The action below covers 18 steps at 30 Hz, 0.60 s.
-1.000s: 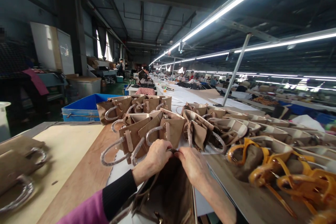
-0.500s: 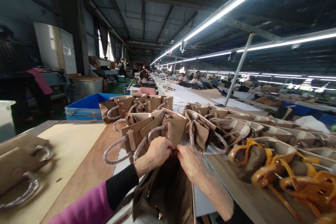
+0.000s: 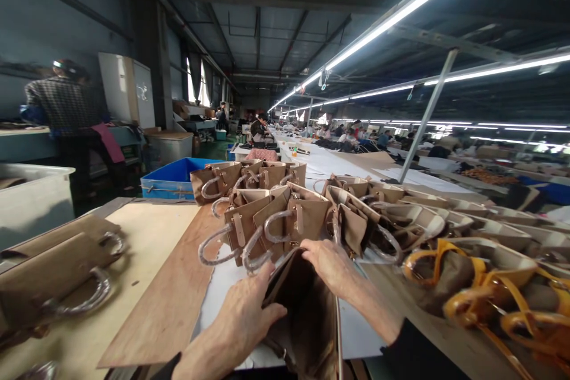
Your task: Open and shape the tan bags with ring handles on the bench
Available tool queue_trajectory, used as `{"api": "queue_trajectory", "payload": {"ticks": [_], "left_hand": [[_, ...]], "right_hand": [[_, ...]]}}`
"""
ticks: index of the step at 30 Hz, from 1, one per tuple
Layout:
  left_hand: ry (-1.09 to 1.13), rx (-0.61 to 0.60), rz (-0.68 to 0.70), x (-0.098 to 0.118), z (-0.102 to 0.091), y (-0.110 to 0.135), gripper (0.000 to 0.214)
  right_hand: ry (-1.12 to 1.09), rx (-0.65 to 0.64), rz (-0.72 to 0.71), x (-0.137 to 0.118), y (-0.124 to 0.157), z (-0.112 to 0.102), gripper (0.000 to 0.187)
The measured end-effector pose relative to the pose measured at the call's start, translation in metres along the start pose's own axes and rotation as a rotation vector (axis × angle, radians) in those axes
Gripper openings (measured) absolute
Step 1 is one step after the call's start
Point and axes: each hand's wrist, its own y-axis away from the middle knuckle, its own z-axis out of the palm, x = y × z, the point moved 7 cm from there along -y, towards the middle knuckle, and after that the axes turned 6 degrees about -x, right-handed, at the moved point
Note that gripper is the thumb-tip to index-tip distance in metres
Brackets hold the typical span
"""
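Note:
A dark brown handbag (image 3: pixel 312 314) stands right in front of me, its top gaping and the inside in shadow. My right hand (image 3: pixel 332 267) pinches the far end of its rim, the fingers curled over the edge. At the bag's left side is my left hand (image 3: pixel 236 320), thumb and fingers spread apart; whether it touches the bag's edge I cannot tell. Just beyond stand several tan handbags (image 3: pixel 307 214) with plastic-wrapped handles (image 3: pixel 218 246).
More bags with yellow-orange straps (image 3: pixel 472 303) crowd the right side. Two tan bags (image 3: pixel 53 273) lie on the pale board (image 3: pixel 155 249) at left. Behind it are a blue bin (image 3: pixel 167 181) and a white bin (image 3: pixel 40 202). A person (image 3: pixel 71 107) stands at far left.
My left hand has let go of the bag's far rim and come back toward me, its fingers spreading. The bag's mouth is wider. The view has turned slightly left.

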Motion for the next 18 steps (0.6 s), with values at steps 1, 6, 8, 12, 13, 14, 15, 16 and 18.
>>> {"api": "queue_trajectory", "payload": {"ticks": [1, 6, 8, 12, 13, 14, 15, 16, 18], "left_hand": [[-0.001, -0.002, -0.03, -0.003, 0.003, 0.004, 0.048], [0.023, 0.022, -0.014, -0.014, 0.0, 0.003, 0.011], [0.09, -0.004, 0.046, -0.019, -0.006, -0.003, 0.008], [0.311, -0.179, 0.165, -0.026, -0.007, -0.018, 0.011], [0.353, -0.198, 0.177, -0.029, -0.007, -0.021, 0.011], [0.386, -0.201, 0.179, -0.032, -0.008, -0.024, 0.01], [0.418, -0.197, 0.177, -0.035, -0.008, -0.026, 0.01], [0.451, -0.194, 0.167, -0.037, -0.008, -0.027, 0.01], [0.53, -0.204, 0.129, -0.043, -0.006, -0.028, 0.014]], "right_hand": [[-0.012, 0.004, -0.005, 0.001, -0.001, 0.001, 0.019], [-0.052, 0.008, -0.043, 0.014, -0.001, 0.006, 0.021], [-0.071, 0.02, -0.065, 0.019, 0.003, 0.007, 0.021], [-0.113, 0.026, -0.097, 0.023, 0.015, 0.006, 0.023], [-0.131, 0.019, -0.097, 0.023, 0.017, 0.005, 0.024], [-0.151, 0.01, -0.098, 0.023, 0.019, 0.005, 0.025], [-0.171, 0.001, -0.101, 0.022, 0.019, 0.005, 0.025], [-0.188, -0.004, -0.105, 0.022, 0.019, 0.005, 0.025], [-0.211, -0.002, -0.116, 0.022, 0.017, 0.006, 0.025]]}}
